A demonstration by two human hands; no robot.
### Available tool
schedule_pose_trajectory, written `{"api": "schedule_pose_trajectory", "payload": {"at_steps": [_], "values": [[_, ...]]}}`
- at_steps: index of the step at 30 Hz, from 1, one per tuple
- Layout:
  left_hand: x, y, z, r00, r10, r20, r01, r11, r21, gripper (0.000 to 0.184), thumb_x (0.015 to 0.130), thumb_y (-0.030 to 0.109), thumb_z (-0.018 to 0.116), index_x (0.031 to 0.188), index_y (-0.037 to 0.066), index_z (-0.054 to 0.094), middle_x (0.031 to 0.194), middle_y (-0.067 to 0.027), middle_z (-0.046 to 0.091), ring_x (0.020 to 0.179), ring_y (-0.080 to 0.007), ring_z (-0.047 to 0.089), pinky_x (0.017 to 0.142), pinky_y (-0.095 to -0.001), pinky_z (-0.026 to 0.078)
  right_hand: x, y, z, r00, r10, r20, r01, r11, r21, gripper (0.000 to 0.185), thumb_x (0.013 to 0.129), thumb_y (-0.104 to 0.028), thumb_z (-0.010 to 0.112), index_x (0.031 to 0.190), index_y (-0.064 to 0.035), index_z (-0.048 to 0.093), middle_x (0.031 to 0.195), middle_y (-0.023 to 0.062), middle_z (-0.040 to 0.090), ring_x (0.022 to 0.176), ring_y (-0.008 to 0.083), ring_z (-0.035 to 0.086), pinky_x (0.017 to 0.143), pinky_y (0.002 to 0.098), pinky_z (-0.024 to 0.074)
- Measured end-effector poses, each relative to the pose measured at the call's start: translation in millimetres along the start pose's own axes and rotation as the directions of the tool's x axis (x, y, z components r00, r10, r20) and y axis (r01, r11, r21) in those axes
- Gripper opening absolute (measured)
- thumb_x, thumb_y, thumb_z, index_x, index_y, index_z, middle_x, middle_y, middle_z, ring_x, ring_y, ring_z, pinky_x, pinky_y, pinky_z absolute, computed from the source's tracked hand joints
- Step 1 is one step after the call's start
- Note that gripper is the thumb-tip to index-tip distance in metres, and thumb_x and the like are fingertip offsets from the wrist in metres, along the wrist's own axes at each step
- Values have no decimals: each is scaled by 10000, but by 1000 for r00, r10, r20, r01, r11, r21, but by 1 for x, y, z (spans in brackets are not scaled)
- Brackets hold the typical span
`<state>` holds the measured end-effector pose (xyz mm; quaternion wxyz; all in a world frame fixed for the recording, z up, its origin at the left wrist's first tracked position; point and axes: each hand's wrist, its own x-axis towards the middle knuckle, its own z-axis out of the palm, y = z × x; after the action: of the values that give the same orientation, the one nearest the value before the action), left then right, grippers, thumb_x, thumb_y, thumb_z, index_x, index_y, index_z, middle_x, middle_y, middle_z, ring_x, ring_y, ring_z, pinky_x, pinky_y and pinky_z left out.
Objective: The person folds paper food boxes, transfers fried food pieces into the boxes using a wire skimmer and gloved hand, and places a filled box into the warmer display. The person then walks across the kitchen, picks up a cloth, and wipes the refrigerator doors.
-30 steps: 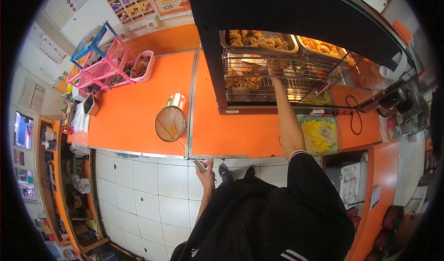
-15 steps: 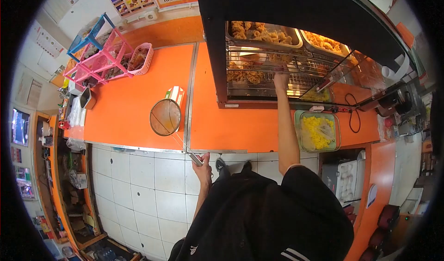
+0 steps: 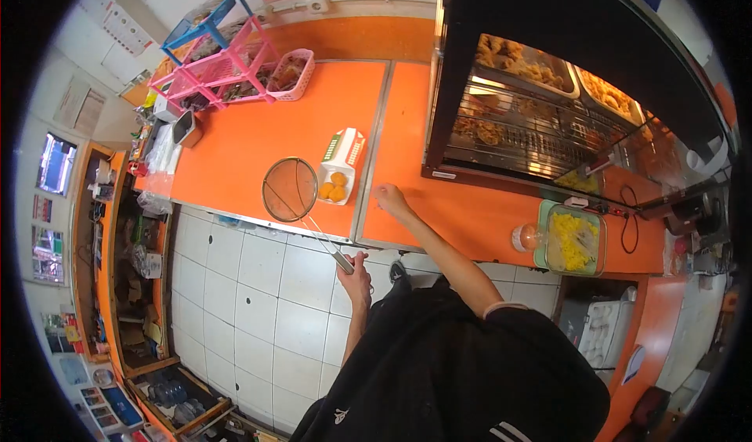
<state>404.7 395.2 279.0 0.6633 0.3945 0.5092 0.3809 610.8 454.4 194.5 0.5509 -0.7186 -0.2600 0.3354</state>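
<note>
My left hand is closed round the handle of a wire strainer, whose round mesh bowl is over the orange counter. Right of the bowl lies an open paper box holding several round golden pieces. My right hand is above the counter to the right of the box, its fingers bent together; whether something small is in them cannot be made out.
A glass display warmer with trays of fried food stands at right. Near it are a green-rimmed container of yellow food and a small round tub. A pink rack and basket stand back left.
My right hand has come out of the warmer and moved left toward the box. The strainer no longer covers the box, so the golden pieces show. The view has shifted left.
</note>
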Motion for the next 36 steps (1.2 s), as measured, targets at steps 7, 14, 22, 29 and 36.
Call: {"api": "schedule_pose_trajectory", "payload": {"at_steps": [7,14,22,29,36], "values": [[44,11,-18,995,71,-74,-75,996,-43,244,868,161,639,833,116,401,699,-14,555,372,-17,280,318,-200,211,110,14,68,953,127,-273,-165,979,-118,461,830,-373,614,1057,28,582,922,148,658,778,243,640,717,358,506],[158,-4,-9,948,291,-129,-265,947,183,386,907,214,577,1170,-58,495,1004,-92,546,910,-142,527,754,-257,443,149,28,58,993,40,-110,20,869,494,354,840,-61,598,1165,44,501,964,100,631,795,187,634,685,305,521],[214,-28,1,932,322,-166,-330,944,-26,258,926,230,556,1042,6,503,895,-67,567,625,-78,469,516,-232,361,102,-16,52,935,-331,-129,332,943,-14,266,783,18,593,1039,-53,602,1022,68,567,918,181,573,742,317,492],[207,-6,-6,985,91,-144,-116,977,-179,304,919,307,579,1014,28,504,710,13,435,476,-43,375,405,-222,297,34,-30,51,841,-509,182,520,670,-531,244,761,-18,606,943,-150,701,1251,127,454,1144,321,435,930,383,415],[233,6,-9,981,165,-98,-171,984,-55,246,888,241,628,884,61,461,655,14,423,461,-48,374,388,-225,299,19,-16,84,960,-279,9,277,947,-163,452,701,-89,711,1126,-157,570,1300,234,346,1087,302,465,840,371,478]]}}
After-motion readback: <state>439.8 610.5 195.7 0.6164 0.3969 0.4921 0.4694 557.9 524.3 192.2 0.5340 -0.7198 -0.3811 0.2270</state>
